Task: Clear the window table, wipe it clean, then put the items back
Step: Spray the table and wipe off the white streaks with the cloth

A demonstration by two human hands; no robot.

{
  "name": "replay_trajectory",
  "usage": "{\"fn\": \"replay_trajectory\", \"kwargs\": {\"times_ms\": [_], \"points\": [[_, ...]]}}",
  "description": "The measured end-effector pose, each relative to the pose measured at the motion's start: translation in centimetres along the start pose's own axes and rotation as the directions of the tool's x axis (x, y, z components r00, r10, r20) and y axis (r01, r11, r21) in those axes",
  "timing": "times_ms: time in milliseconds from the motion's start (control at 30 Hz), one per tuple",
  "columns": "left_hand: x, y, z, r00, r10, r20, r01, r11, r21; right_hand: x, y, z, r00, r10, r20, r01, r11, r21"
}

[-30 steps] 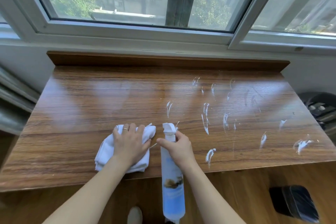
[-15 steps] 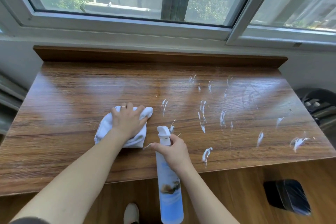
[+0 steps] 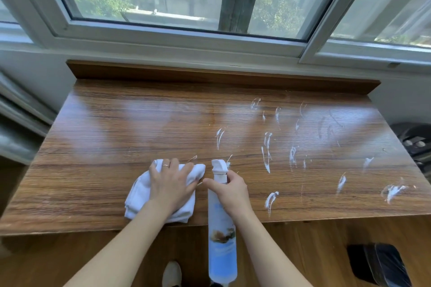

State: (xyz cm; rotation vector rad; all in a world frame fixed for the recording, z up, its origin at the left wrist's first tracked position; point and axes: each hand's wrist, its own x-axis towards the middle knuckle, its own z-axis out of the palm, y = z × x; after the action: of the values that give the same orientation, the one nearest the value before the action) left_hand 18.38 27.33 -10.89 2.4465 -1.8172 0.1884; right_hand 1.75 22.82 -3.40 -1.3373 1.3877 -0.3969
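Two hands work the wiping step: left hand [image 3: 171,185] flat on a folded white cloth [image 3: 142,193] at the wooden window table [image 3: 116,137] near edge, right hand [image 3: 231,191] gripping a blue spray bottle [image 3: 221,235]; next, cloth should sweep rightward through white foam streaks [image 3: 267,154]

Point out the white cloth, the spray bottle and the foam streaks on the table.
white cloth [image 3: 137,196], head view, bare left fold.
spray bottle [image 3: 221,247], head view, blue lower body.
foam streaks [image 3: 265,158], head view, one long central streak.
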Motion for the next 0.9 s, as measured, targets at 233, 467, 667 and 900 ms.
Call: {"fn": "replay_trajectory", "kwargs": {"times_ms": [233,467,667,900], "points": [[0.7,-0.3,0.1,0.999,0.041,-0.023,-0.041,0.999,-0.013,0.5,-0.8,0.7,0.999,-0.018,0.028,0.018,1.0,0.003],[5.0,-0.8,0.0,1.0,0.012,0.021,-0.013,0.999,0.045,-0.5,-0.6,0.4,0.998,-0.033,0.045,0.035,0.998,-0.052],[6.8,-0.4,-0.8,0.979,-0.071,0.193,0.056,0.995,0.085,-1.8,0.8,-0.3,0.998,-0.046,0.043,0.05,0.993,-0.11],[2.7,-0.1,-0.8,0.994,-0.061,0.09,0.056,0.997,0.059,-1.8,1.3,-1.2,0.999,-0.033,0.042,0.038,0.991,-0.126]]}}
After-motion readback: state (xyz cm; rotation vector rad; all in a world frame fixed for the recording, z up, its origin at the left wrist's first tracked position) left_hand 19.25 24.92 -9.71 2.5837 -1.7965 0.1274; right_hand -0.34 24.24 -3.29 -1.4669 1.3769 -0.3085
